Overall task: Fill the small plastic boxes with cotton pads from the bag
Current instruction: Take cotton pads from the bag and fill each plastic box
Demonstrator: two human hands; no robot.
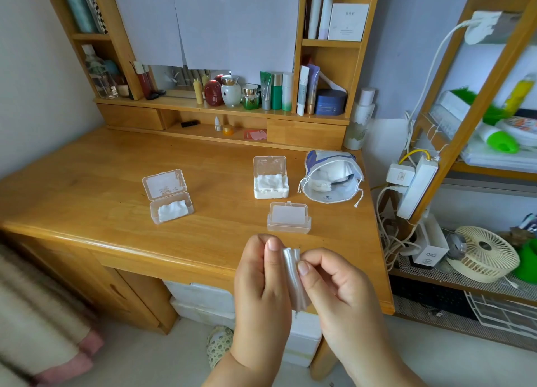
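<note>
Both hands up front over the counter (87, 189) edge: left hand (261, 287) & right hand (334, 285) each pinch a small stack of cotton pads (293, 276) between them, thumbs on top. On the counter: 3 small plastic boxes w/ lids open — left box (170, 203) part-filled w/ pads, back box (270, 183) full, near box (289, 219) appears empty. Drawstring bag (331, 180) lies just right of the back box, mouth open toward the camera, more pads inside.
</note>
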